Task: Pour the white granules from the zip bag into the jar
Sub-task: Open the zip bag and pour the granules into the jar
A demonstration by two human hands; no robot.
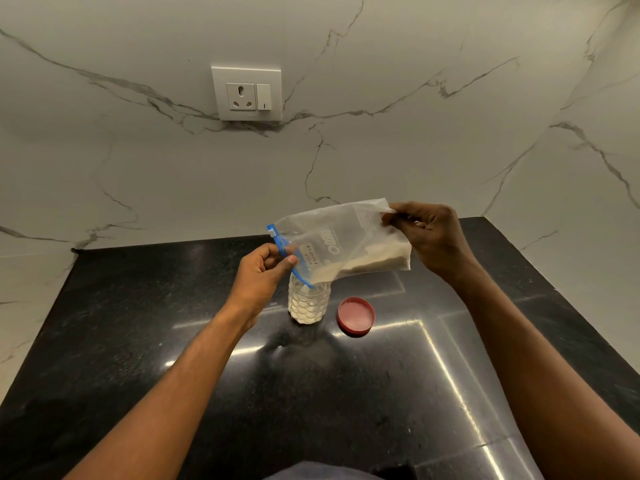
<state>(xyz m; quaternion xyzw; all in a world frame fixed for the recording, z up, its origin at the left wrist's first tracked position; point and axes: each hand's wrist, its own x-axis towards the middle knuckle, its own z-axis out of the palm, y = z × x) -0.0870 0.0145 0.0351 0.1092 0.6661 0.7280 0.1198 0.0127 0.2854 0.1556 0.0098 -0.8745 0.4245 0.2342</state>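
Head view: bag (346, 237) is floppy and light, so your left hand (258, 271) pinching the zip and right hand (429, 237) pinching the bottom corner over the jar (308, 304) works.

A single wide-angle view from the person's head looks forward and down across the black worktop (138, 323) toward a marble wall (415, 150) with a socket (246, 93). Both forearms (166, 393) enter from the bottom corners, close to the lens.

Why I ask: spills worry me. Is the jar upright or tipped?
Upright: the jar stands on the counter below the zip bag, red lid beside it.
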